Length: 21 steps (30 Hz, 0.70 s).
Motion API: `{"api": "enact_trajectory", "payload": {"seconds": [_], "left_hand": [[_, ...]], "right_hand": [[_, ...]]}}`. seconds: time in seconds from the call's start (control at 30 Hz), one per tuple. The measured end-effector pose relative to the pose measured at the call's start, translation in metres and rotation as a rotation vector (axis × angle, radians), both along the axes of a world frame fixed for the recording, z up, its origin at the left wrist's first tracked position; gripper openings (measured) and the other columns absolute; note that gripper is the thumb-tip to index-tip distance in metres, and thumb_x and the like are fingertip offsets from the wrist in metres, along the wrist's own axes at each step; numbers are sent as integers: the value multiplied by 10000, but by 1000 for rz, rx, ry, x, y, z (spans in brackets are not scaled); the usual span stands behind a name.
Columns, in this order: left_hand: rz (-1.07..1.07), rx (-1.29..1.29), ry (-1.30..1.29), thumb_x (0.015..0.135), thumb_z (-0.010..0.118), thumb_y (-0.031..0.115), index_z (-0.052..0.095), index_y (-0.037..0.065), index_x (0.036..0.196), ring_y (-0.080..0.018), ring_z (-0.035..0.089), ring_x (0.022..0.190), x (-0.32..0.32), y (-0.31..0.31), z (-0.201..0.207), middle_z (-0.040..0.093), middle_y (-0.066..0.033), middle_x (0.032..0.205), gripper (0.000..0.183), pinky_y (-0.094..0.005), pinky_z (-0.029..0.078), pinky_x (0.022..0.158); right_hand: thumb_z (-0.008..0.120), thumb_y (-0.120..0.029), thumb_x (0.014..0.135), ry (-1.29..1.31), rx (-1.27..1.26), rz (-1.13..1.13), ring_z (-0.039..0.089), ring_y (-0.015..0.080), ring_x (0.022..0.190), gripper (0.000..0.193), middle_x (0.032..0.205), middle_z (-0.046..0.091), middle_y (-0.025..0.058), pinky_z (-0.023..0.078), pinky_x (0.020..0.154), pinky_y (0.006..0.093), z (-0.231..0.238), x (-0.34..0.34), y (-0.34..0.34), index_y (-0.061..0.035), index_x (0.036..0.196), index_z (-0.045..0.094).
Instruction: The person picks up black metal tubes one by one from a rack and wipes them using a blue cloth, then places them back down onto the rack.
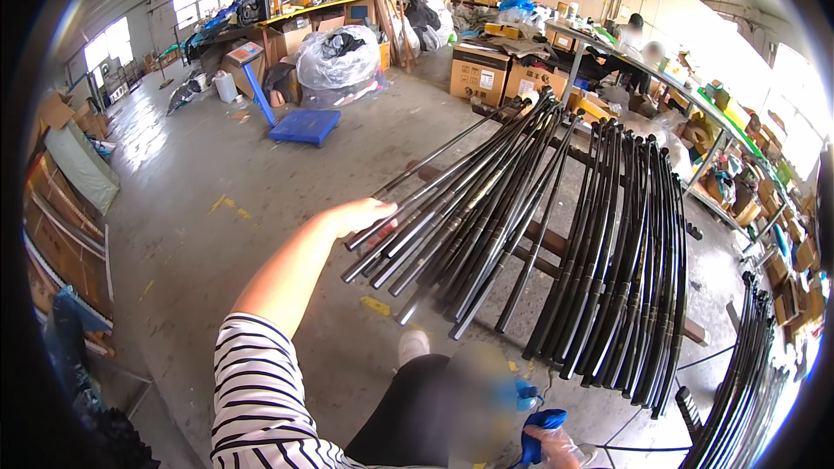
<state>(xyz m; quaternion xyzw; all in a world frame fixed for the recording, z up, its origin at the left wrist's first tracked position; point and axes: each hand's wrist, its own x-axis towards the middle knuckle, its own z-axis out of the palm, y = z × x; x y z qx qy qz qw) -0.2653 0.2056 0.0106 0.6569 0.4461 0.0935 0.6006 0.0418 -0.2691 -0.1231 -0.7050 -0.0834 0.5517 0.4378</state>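
Observation:
My left hand [363,214] reaches out from a striped sleeve, with its fingers closed around the near end of a slim black pole at the left side of a bundle. The bundle of long black poles [491,217] fans out across a low rack, their lower ends toward me. Beside it, a second row of black poles [621,269] lies closer together. At the bottom edge my right hand [560,450] is closed on a blue cloth [540,426], partly cut off by the frame. A blurred patch hides what is left of it.
Brown rails [556,239] run under the poles. More black poles [738,373] stand at the right. Beyond are a blue platform scale [304,125], a clear bag [337,56], cardboard boxes [478,74] and a long bench [660,74] with people behind it. Cartons [65,234] line the left.

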Motion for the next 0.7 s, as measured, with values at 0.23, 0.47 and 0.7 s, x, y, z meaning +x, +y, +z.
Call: {"api": "enact_trajectory", "payload": {"seconds": [0.23, 0.47, 0.7], "left_hand": [[132, -416, -152, 900, 361, 400, 580, 76, 911, -244, 624, 597, 7, -12, -18, 616, -129, 709, 391, -349, 485, 471], [295, 212, 17, 841, 572, 215, 619, -10, 903, -218, 602, 792, 19, -2, -22, 633, -118, 824, 238, -360, 479, 686], [262, 849, 286, 779, 643, 178, 617, -14, 910, -308, 608, 806, 18, -4, -18, 632, -183, 834, 235, -387, 458, 727]], "right_hand": [[700, -48, 711, -24, 8, 6, 585, 173, 653, 204, 760, 608, 37, 494, 582, 308, -9, 3, -4, -61, 882, 590], [705, -53, 705, -61, 40, 18, 583, 168, 652, 209, 758, 607, 33, 493, 583, 306, -29, 11, -13, -60, 884, 595], [713, -74, 694, -43, 45, 25, 587, 163, 658, 218, 778, 617, 38, 496, 595, 307, -2, 0, -1, -50, 884, 609]]}}
